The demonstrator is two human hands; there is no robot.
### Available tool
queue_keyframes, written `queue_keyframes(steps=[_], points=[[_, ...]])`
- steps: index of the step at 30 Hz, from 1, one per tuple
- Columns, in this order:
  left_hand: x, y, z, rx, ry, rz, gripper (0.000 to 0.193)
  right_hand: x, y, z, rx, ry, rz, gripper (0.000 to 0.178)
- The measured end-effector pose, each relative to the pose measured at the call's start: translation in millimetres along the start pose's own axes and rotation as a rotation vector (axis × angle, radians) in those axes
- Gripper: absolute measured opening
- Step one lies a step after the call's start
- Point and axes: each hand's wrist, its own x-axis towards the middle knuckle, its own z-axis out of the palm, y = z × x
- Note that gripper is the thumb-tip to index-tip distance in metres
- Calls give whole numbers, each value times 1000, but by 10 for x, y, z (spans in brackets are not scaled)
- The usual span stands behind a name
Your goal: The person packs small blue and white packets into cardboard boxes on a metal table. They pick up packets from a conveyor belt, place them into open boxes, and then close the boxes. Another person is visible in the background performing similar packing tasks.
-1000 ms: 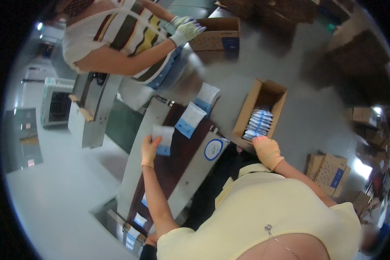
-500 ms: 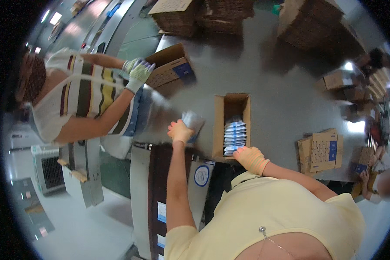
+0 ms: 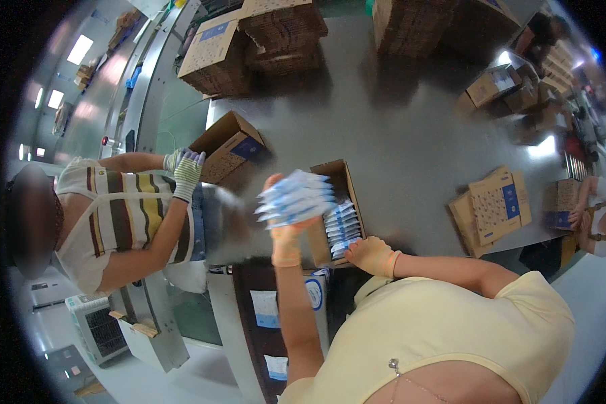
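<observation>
My left hand (image 3: 287, 241), in a fingerless glove, is closed around a stack of blue-and-white packets (image 3: 296, 197). The stack is held up beside the open carton (image 3: 319, 241), in front of its left wall, and is slightly blurred. Inside the carton a row of similar packets (image 3: 343, 227) stands on edge in the near part, with bare space behind them. My right hand (image 3: 372, 256), gloved the same way, is closed at the carton's near right corner, its fingertips by the nearest packets.
At left a co-worker's gloved hands (image 3: 185, 172) are at another open carton (image 3: 232, 148). Flattened cartons (image 3: 497, 207) lie on the grey table (image 3: 397, 155) at right; carton stacks (image 3: 283, 40) stand at the back. Below left, a dark conveyor belt (image 3: 259, 343) carries packets (image 3: 265, 308).
My left hand has lifted the packets from the table left of the carton and brought them up toward it. My right hand stays at the carton's near corner. The view has shifted.
</observation>
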Motion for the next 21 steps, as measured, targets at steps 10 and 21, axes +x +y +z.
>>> queue_keyframes(steps=[10, 21], points=[[144, -460, 187, 1517, 170, 327, 91, 51, 7, -33, 64, 114, 78, 16], [-502, -613, -394, 1214, 262, 214, 43, -657, 1025, -204, 228, 413, 651, 12]])
